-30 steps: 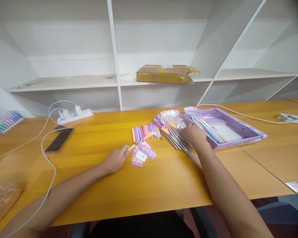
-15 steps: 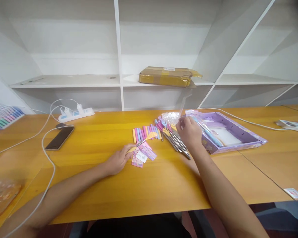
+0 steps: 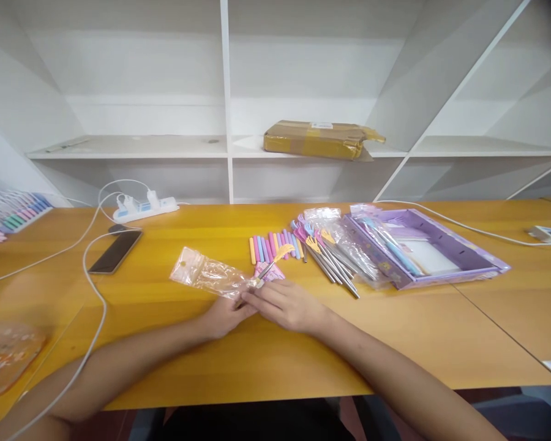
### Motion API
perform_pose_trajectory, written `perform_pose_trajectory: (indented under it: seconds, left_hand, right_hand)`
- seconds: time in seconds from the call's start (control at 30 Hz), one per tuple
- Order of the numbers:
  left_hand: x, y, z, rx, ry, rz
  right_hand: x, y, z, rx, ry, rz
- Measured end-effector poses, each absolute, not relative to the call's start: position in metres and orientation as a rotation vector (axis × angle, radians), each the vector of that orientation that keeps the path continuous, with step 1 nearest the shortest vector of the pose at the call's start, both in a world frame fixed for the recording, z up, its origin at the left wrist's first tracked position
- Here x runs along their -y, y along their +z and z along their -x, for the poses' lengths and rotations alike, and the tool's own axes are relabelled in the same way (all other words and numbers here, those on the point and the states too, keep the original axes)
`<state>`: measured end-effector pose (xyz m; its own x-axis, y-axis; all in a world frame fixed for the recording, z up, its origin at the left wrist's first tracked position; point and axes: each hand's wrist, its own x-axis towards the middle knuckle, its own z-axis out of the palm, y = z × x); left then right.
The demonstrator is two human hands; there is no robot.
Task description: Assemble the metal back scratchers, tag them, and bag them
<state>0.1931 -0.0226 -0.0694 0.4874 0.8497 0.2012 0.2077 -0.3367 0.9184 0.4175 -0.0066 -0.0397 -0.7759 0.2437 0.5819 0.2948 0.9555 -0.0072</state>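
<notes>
In front of me my left hand [image 3: 227, 315] and my right hand [image 3: 289, 304] meet, fingers closed. A yellow hand-shaped back scratcher [image 3: 282, 252] with a short metal rod sticks up from between them; its handle is hidden by my fingers. A clear plastic bag [image 3: 218, 277] stretches left from my fingertips, its header end pointing away. Pink printed cards [image 3: 270, 271] lie just beyond, partly covered by my right hand. Behind them is a row of coloured handles [image 3: 273, 245]. To the right lies a pile of metal-rod back scratchers [image 3: 333, 260] with coloured heads.
A purple tray [image 3: 463, 250] holding bagged pieces stands at right, with clear bags [image 3: 360, 251] beside it. At left are a phone [image 3: 116, 252], a power strip [image 3: 146, 209] and a white cable [image 3: 101, 306]. A taped cardboard box [image 3: 319, 139] sits on the shelf.
My right hand has come left from beside the tray with a clear bag and now meets my left hand. The view has shifted slightly. The back scratcher stays in my left hand.
</notes>
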Motion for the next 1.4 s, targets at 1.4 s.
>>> perform_pose_trajectory:
  seconds: [1.4]
  left_hand:
    - [-0.010,-0.076,-0.183,-1.031,1.283,-1.244]
  right_hand:
    - [-0.002,-0.034,-0.434,1.938,0.891,1.038]
